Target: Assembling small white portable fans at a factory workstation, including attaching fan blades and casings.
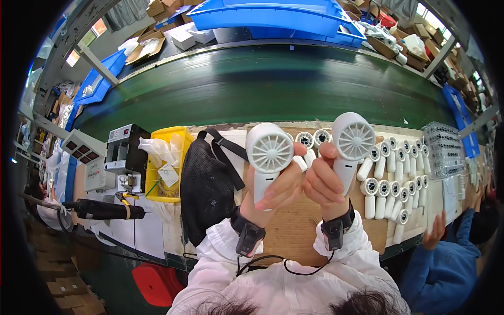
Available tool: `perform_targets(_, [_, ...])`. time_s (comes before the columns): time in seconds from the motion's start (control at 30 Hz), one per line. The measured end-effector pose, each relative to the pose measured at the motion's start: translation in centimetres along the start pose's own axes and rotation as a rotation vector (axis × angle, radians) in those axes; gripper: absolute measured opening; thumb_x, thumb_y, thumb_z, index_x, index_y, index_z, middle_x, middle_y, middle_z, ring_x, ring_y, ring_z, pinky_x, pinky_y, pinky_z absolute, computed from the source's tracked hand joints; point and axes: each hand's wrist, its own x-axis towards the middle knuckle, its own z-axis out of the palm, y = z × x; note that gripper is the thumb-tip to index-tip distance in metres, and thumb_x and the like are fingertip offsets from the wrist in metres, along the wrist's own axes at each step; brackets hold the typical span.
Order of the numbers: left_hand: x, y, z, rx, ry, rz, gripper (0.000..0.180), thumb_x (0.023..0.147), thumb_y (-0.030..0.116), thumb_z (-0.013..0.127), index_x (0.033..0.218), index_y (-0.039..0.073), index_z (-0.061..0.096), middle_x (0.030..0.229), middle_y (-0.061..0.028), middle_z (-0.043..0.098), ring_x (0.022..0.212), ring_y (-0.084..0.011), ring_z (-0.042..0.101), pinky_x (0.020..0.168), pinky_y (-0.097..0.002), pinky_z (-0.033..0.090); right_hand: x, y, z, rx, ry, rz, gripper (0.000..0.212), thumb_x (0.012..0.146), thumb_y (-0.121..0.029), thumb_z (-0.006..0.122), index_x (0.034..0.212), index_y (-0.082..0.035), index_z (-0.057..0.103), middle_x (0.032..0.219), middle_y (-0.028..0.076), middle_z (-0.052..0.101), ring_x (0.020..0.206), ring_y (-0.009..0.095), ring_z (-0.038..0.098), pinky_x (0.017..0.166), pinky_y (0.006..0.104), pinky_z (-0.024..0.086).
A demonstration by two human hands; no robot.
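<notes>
My left hand (281,186) grips a white handheld fan (270,148) by its handle, the round slotted head upward. A second white handheld fan (353,137) is in my right hand (324,181), held the same way and tilted slightly. Both are raised over a brown board (294,231), heads apart, my fingers close together between them. A small dark slot shows on each handle near the head. Behind my hands lie more white fans (304,140), partly hidden. To the right, several similar fans (385,189) lie in rows with dark round centres showing.
A black mesh bag (209,184) lies left of my hands, beside a yellow bin (184,157). Further left are a black electric screwdriver (107,209) and a black machine (126,149). A green conveyor belt (252,89) runs behind. At right, a person in a blue sleeve (438,268) sits near clear trays (443,149).
</notes>
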Motion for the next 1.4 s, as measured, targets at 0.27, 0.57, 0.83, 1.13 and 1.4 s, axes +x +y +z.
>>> perform_targets(0.27, [0.3, -0.1, 1.2, 0.111, 0.054, -0.053, 0.049, 0.094, 0.029, 0.032, 0.123, -0.011, 0.031, 0.055, -0.0076, 0.051, 0.034, -0.0122, 0.05, 0.028, -0.021, 0.03, 0.1, 0.3, 0.2, -0.106, -0.037, 0.009, 0.042, 0.093, -0.03, 0.03, 0.111, 0.006, 0.043, 0.054, 0.008, 0.048, 0.032, 0.013, 0.044, 0.028, 0.0223, 0.033])
perform_targets(0.57, [0.3, -0.1, 1.1, 0.024, -0.012, -0.055, 0.043, 0.094, 0.026, 0.035, 0.122, -0.006, 0.034, 0.052, -0.0079, 0.051, 0.033, -0.0115, 0.049, 0.029, -0.0207, 0.029, 0.3, 1.0, 1.3, -0.16, 0.06, -0.013, 0.044, 0.092, -0.031, 0.03, 0.112, 0.007, 0.042, 0.052, 0.007, 0.048, 0.031, 0.013, 0.044, 0.027, 0.0229, 0.031])
perform_targets(0.83, [0.6, -0.7, 0.8, -0.064, -0.014, -0.05, 0.038, 0.094, 0.021, 0.04, 0.122, -0.004, 0.035, 0.054, -0.0096, 0.055, 0.035, -0.0139, 0.052, 0.032, -0.0203, 0.034, -0.1, 0.1, 2.0, -0.251, 0.08, 0.099, 0.037, 0.095, -0.034, 0.03, 0.113, -0.004, 0.042, 0.056, 0.006, 0.049, 0.038, 0.014, 0.048, 0.034, 0.0223, 0.032])
perform_targets(1.13, [0.6, 0.0, 0.2, -0.091, -0.104, -0.088, 0.034, 0.094, 0.016, 0.039, 0.123, -0.001, 0.035, 0.059, -0.0118, 0.059, 0.04, -0.0167, 0.057, 0.035, -0.0216, 0.039, -0.1, 0.7, 1.5, -0.12, 0.1, 0.062, 0.034, 0.095, -0.034, 0.032, 0.113, -0.006, 0.042, 0.056, 0.005, 0.05, 0.037, 0.013, 0.048, 0.032, 0.0225, 0.031])
perform_targets(1.4, [1.2, 0.0, 0.1, -0.025, -0.152, -0.122, 0.035, 0.093, 0.017, 0.04, 0.122, -0.003, 0.035, 0.059, -0.0111, 0.059, 0.041, -0.0155, 0.057, 0.035, -0.0209, 0.039, 0.2, 0.3, 1.9, -0.199, 0.039, 0.111, 0.032, 0.095, -0.032, 0.034, 0.11, -0.006, 0.042, 0.053, 0.004, 0.049, 0.035, 0.012, 0.048, 0.031, 0.0204, 0.032])
